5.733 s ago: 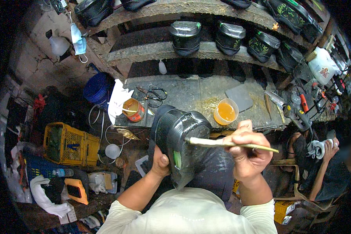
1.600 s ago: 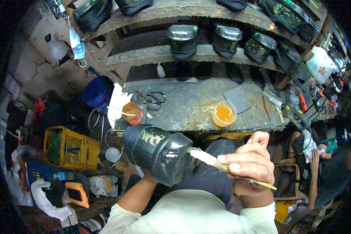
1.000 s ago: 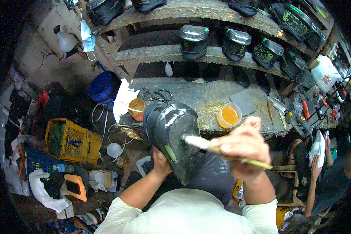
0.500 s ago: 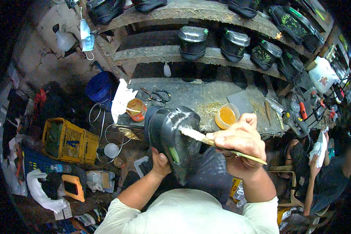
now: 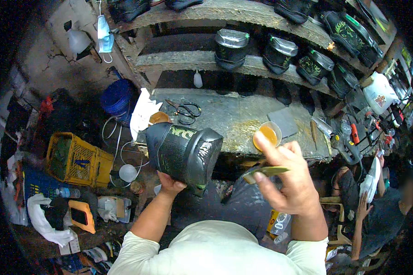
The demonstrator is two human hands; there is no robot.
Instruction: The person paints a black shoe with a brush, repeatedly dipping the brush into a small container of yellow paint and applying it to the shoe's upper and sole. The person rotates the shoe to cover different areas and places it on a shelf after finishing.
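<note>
My left hand (image 5: 171,182) grips a black shoe (image 5: 181,149) from below, thumb on its lower edge. The shoe is tilted in front of me, with a glossy black end at right and a pale green pattern on top. My right hand (image 5: 289,181) is closed on a brush (image 5: 268,171) with a yellow-green handle; its bristles cannot be made out. A dark, slim shape beside the handle is blurred. Just beyond the right fingers stands a clear cup of amber liquid (image 5: 273,133) on the bench, partly covered by a fingertip.
On the workbench (image 5: 215,112) lie scissors (image 5: 186,112), a grey plate (image 5: 282,121) and white paper (image 5: 143,112) by an orange tub. Shelves of black shoes (image 5: 231,46) rise behind. A yellow crate (image 5: 80,160) stands left; another person (image 5: 385,220) works at right.
The shoe has turned and shifted left, bringing its patterned side up. My right hand has come away from it, and the brush has swung round; its white bristles no longer show.
</note>
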